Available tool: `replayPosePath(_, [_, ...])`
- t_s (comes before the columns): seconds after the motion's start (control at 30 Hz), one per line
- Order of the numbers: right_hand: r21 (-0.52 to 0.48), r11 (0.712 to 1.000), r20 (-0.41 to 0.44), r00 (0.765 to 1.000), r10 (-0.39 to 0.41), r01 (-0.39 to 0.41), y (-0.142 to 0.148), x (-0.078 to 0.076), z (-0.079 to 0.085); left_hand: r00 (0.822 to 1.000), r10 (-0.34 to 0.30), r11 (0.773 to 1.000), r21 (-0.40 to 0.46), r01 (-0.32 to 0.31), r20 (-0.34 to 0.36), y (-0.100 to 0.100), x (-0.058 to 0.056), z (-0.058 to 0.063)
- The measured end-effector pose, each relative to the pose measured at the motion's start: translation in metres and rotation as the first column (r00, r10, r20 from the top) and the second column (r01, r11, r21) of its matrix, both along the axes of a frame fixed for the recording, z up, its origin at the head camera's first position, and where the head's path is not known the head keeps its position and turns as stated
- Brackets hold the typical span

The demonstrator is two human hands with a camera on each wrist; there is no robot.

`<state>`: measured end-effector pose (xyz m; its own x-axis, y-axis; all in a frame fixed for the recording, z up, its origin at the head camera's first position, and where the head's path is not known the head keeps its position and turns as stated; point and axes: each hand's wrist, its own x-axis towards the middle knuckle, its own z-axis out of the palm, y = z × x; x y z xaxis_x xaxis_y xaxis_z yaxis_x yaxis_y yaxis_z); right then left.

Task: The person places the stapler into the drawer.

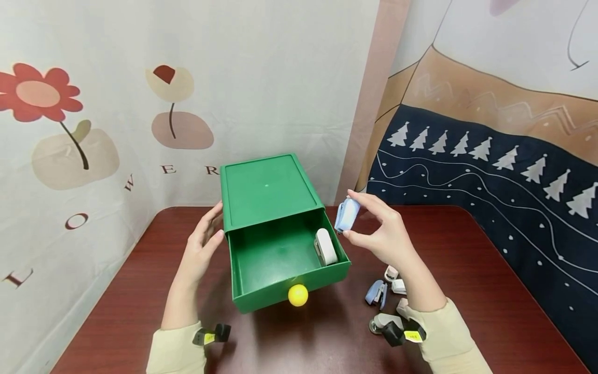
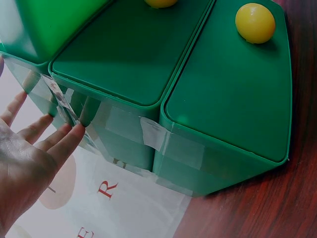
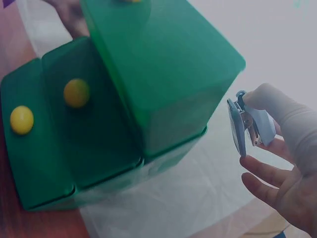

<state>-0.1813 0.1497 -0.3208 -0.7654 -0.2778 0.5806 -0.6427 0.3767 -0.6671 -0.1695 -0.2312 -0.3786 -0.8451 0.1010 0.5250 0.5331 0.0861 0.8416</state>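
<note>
My right hand [image 1: 386, 232] pinches a small light-blue stapler [image 1: 348, 214] between thumb and fingers, just right of the pulled-out top drawer [image 1: 268, 262]. In the right wrist view this stapler [image 3: 265, 126] shows its metal inner parts, apart from the green cabinet [image 3: 168, 59]. A white stapler [image 1: 328, 246] stands inside the drawer against its right wall. My left hand [image 1: 198, 254] is at the left side of the green cabinet [image 1: 266, 192]. Its extended fingers [image 2: 59, 144] lie at the taped side wall in the left wrist view.
On the table [image 1: 126, 311] at the right, near my right forearm, lie another blue stapler [image 1: 375, 292], a pale stapler [image 1: 388, 320] and other small pale items. A yellow ball knob [image 1: 298, 295] sticks out from the drawer's front. Two lower drawers [image 2: 228, 94] are closed.
</note>
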Motion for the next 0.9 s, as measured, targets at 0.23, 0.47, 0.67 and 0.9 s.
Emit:
replayPosePath(0.23, [0.004, 0.993, -0.022, 0.993, 0.115, -0.115, -0.012, 0.006, 0.007, 1.000, -0.005, 1.000, -0.010, 0.005, 0.008, -0.001, 0.000, 0.000])
replayPosePath(0.47, [0.049, 0.974, -0.025, 0.974, 0.223, -0.222, -0.025, 0.011, 0.007, 1.000, -0.009, 1.000, -0.012, 0.009, 0.010, -0.002, 0.000, 0.000])
replayPosePath(0.67, [0.070, 0.952, 0.035, 0.955, 0.295, -0.297, -0.031, 0.010, 0.004, 1.000, -0.020, 1.000, -0.005, 0.020, 0.005, -0.003, -0.001, -0.001])
replayPosePath(0.9, [0.106, 0.920, 0.091, 0.925, 0.369, -0.377, -0.030, -0.002, 0.002, 1.000, -0.023, 1.000, -0.009, 0.023, 0.010, -0.004, -0.002, -0.002])
